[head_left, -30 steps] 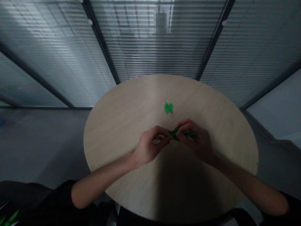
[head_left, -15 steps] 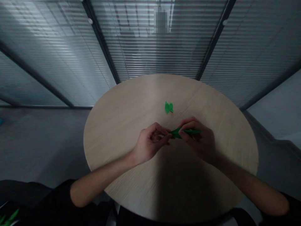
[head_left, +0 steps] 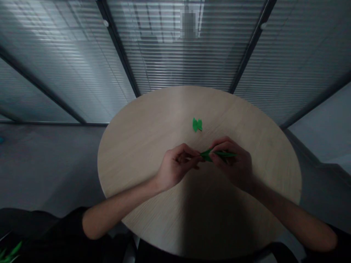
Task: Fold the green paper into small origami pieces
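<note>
The left hand (head_left: 178, 166) and right hand (head_left: 233, 162) clamp the folded green paper (head_left: 216, 155); uneven pull may tear it or drop it onto the table (head_left: 131, 160).

Black sleeves (head_left: 63, 228) ending near the elbows; forearms (head_left: 120, 204) and hands (head_left: 177, 168) bare.

Round pale-wood table (head_left: 131, 157), fine grain; small bow-shaped folded green paper piece (head_left: 197, 125) lying flat near centre.
</note>
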Tool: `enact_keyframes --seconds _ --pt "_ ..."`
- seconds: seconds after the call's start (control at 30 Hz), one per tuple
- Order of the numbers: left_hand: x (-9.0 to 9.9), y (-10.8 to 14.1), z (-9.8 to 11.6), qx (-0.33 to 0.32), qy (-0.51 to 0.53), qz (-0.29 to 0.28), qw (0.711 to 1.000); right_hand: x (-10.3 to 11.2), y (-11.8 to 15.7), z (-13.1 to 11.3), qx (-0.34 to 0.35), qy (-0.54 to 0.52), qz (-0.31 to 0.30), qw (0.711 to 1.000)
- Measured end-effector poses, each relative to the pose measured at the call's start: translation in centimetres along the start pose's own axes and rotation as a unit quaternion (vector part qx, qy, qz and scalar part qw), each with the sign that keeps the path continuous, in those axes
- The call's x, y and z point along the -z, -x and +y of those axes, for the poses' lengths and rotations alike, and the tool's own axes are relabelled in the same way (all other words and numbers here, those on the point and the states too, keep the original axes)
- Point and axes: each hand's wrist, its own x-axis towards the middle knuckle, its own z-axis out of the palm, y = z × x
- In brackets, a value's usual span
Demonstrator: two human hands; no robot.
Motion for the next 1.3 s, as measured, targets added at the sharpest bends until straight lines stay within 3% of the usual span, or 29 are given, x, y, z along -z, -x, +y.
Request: enact_keyframes --seconds 0.23,0.57,0.9,1.3 --pt "-0.04 0.12 -0.23 -0.016 0.006 0.014 1.0 0.0 -0.04 0.09 -0.022 -0.008 -0.003 1.0" --pt "-0.12 -0.01 0.35 0.013 0.003 0.004 1.0 0.16 -0.13 -0.18 0.036 0.035 0.006 0.999" --pt "-0.16 0.12 0.12 -0.012 0.002 -0.006 1.0 0.11 -0.22 -0.38 0.035 0.035 0.004 0.999" --pt "-0.21 -0.03 0.25 0.04 0.008 -0.016 0.999 0.17 -0.11 -0.13 0.026 0.036 0.012 0.999"
